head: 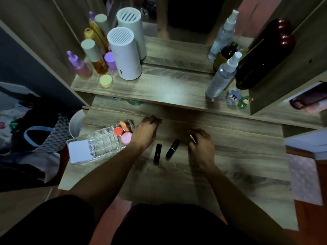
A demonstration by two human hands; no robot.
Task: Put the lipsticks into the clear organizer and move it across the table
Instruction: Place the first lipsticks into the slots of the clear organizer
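Clear organizer [99, 144], gridded acrylic, sits at table's [238, 165] left edge; white card, pink and coral round pieces inside. Left hand [144, 132] just right of it, fingers curled at its far corner, grip unclear. Two black lipsticks [157, 154] [172, 149] lie mid-table between hands. Right hand [201, 145] closed around a slim, possibly metallic lipstick [192, 138].

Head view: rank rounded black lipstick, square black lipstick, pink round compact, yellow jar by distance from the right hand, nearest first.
From the right hand:
1. Rounded black lipstick, just left of it.
2. Square black lipstick, further left.
3. Pink round compact, in the organizer.
4. Yellow jar, upper shelf, far left.
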